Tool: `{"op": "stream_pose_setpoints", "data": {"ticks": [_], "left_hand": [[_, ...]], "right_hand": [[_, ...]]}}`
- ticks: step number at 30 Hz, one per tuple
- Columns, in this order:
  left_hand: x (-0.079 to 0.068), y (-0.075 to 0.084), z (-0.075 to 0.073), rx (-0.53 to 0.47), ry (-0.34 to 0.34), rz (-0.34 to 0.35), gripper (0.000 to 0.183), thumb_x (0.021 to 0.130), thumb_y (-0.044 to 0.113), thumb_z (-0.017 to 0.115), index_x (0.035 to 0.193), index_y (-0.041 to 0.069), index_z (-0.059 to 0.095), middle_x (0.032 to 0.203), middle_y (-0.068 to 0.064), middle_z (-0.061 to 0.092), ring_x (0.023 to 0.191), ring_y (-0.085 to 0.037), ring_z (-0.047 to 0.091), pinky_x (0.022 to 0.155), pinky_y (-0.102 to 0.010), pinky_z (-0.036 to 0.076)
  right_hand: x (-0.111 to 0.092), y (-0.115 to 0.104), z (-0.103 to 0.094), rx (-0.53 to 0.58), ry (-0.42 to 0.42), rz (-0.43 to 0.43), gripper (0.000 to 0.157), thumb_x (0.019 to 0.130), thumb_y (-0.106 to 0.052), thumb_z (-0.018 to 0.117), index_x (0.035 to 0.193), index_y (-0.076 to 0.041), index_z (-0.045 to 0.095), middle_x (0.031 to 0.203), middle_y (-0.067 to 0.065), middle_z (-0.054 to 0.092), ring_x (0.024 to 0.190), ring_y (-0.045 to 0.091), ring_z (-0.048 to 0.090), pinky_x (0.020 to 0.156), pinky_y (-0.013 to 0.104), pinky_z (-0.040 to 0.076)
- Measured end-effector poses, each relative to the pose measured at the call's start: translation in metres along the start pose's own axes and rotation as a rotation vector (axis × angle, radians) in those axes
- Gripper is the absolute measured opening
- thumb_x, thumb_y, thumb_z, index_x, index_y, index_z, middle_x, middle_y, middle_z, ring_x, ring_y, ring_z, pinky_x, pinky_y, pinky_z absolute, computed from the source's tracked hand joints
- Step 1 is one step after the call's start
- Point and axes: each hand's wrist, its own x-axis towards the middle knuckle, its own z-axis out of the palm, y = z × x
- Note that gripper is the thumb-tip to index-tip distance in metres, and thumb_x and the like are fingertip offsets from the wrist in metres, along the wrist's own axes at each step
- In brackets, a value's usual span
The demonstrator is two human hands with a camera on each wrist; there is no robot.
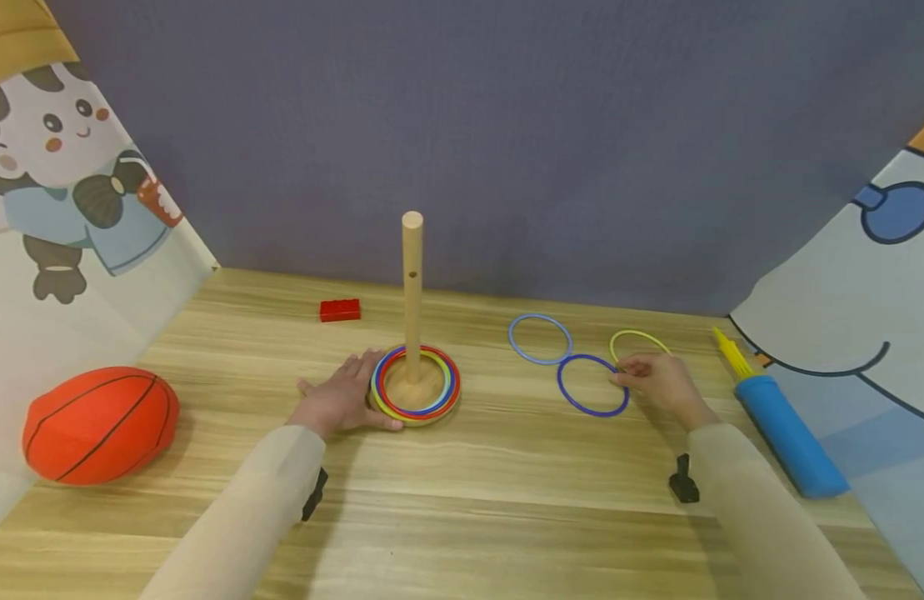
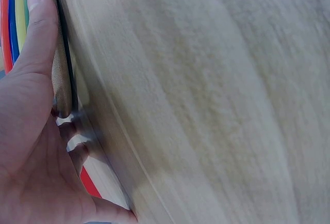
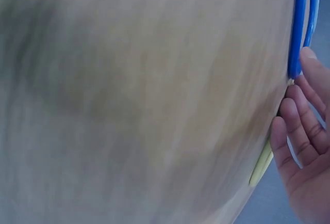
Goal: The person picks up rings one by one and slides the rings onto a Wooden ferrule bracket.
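A wooden peg (image 1: 412, 292) stands upright on a round wooden base (image 1: 414, 388). Several coloured rings (image 1: 452, 379) are stacked around its foot. My left hand (image 1: 342, 396) holds the left side of the base, thumb along the front edge and fingers spread behind. In the left wrist view the thumb (image 2: 41, 33) lies straight along the base's rim beside the rings. To the right, my right hand (image 1: 660, 383) pinches the right edge of a dark blue ring (image 1: 581, 408) on the table. A yellow ring (image 1: 637, 332) lies partly hidden behind that hand. A light blue ring (image 1: 523, 357) lies beside the dark blue one.
A red toy brick (image 1: 340, 310) sits behind the left hand. An orange ball with black lines (image 1: 102, 425) lies at the far left. At the right edge is a blue pump (image 1: 791, 437) with a yellow end. A grey panel (image 1: 469, 150) rises along the table's back.
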Motion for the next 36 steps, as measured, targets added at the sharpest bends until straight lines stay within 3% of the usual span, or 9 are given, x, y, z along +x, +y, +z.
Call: {"op": "stream_pose_setpoints", "data": {"ticks": [8, 16, 23, 36], "left_hand": [[0.000, 0.000, 0.001, -0.003, -0.004, -0.001, 0.122, 0.074, 0.060, 0.085, 0.162, 0.006, 0.018, 0.166, -0.020, 0.021, 0.152, -0.043, 0.017, 0.095, -0.091, 0.009], [0.002, -0.002, 0.002, 0.002, -0.004, 0.001, 0.124, 0.073, 0.061, 0.084, 0.162, 0.006, 0.017, 0.166, -0.020, 0.020, 0.152, -0.043, 0.017, 0.094, -0.092, 0.008], [0.002, -0.002, 0.002, -0.002, -0.008, -0.001, 0.124, 0.073, 0.061, 0.084, 0.162, 0.006, 0.017, 0.167, -0.020, 0.020, 0.153, -0.042, 0.016, 0.095, -0.092, 0.008], [0.002, -0.002, 0.002, -0.001, -0.012, -0.007, 0.124, 0.074, 0.061, 0.084, 0.162, 0.006, 0.017, 0.167, -0.020, 0.019, 0.153, -0.042, 0.016, 0.095, -0.091, 0.008]], "right_hand": [[0.002, -0.003, 0.003, -0.011, 0.028, -0.008, 0.017, 0.089, -0.019, 0.080, 0.092, -0.002, 0.076, 0.081, 0.005, 0.073, 0.076, 0.023, 0.069, 0.072, 0.038, 0.052], [0.000, -0.009, 0.002, -0.029, 0.035, -0.043, 0.009, 0.089, -0.011, 0.078, 0.088, -0.003, 0.076, 0.081, 0.008, 0.074, 0.077, 0.028, 0.072, 0.072, 0.041, 0.055], [-0.002, -0.015, -0.002, -0.033, 0.019, -0.063, 0.012, 0.092, -0.015, 0.076, 0.096, -0.004, 0.076, 0.089, 0.011, 0.076, 0.087, 0.036, 0.072, 0.080, 0.053, 0.056], [-0.009, -0.028, -0.010, 0.015, -0.012, -0.030, 0.021, 0.097, -0.019, 0.072, 0.109, -0.004, 0.078, 0.105, 0.016, 0.076, 0.101, 0.041, 0.070, 0.084, 0.053, 0.057]]}}
